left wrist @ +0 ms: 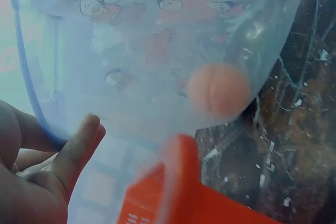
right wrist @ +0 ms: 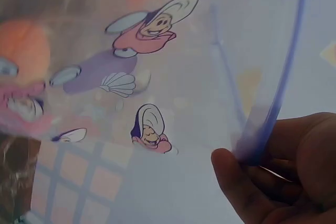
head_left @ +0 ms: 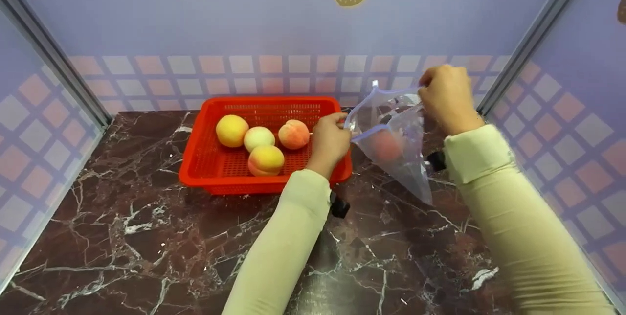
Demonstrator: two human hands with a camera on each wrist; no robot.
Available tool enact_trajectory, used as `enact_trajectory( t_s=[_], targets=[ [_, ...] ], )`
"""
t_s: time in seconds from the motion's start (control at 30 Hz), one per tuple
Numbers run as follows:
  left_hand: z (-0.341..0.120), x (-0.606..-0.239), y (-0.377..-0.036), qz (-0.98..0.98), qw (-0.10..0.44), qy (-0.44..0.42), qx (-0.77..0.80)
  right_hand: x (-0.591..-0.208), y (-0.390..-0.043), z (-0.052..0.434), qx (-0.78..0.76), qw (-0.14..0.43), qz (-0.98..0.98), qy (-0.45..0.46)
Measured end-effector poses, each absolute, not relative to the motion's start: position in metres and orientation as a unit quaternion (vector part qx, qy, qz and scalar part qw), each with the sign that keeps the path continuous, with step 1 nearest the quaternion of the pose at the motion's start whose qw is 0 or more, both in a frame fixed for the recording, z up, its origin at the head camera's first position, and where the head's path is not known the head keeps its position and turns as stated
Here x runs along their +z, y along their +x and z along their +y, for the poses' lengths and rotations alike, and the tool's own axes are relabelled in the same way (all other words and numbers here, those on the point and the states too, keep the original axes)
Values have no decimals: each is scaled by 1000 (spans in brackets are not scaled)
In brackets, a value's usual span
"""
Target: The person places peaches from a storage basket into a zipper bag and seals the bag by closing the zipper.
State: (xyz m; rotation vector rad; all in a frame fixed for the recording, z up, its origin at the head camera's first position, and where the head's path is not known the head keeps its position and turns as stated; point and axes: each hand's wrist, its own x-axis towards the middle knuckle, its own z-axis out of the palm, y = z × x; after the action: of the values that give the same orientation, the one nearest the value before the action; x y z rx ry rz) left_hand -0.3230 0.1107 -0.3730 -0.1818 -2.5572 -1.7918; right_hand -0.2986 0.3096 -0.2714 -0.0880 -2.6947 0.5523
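Observation:
A clear zip bag (head_left: 408, 178) with a purple-blue rim and printed cartoon figures hangs between both hands, its mouth spread apart. One peach (head_left: 388, 146) lies inside it, visible through the plastic; the left wrist view shows that peach (left wrist: 219, 90) low in the bag. My left hand (head_left: 331, 141) pinches the rim's left end, above the right side of a red plastic basket (head_left: 195, 170). At the rim's other end, raised higher, my right hand (head_left: 449, 97) pinches the edge between thumb and fingers. Several peaches, among them a yellow one (head_left: 232, 130), sit in the basket.
The basket stands on a dark marbled tabletop (head_left: 146, 251) near the back wall (head_left: 274, 21), which carries a tile pattern. Side panels with metal corner posts (head_left: 535, 36) bound the table left and right.

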Motion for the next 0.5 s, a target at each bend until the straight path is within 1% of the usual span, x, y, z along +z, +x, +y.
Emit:
enact_trajectory(
  t_s=[0.03,0.13,0.3,0.4,0.5],
  targets=[
    [113,-370,-323,-818,10,-61,-572,-266,-297,314,201,191,-960,-38],
    [122,-362,-323,-819,19,-71,-569,-250,-294,325,192,207,-958,-47],
    [132,-356,-319,-811,30,-97,-576,-227,-291,329,165,265,-949,-51],
    [131,-361,-320,-811,40,-98,-575,-227,-292,320,166,275,-946,-44],
    [121,-374,-325,-828,48,-85,-552,-241,-293,309,174,276,-945,-24]
  ],
)
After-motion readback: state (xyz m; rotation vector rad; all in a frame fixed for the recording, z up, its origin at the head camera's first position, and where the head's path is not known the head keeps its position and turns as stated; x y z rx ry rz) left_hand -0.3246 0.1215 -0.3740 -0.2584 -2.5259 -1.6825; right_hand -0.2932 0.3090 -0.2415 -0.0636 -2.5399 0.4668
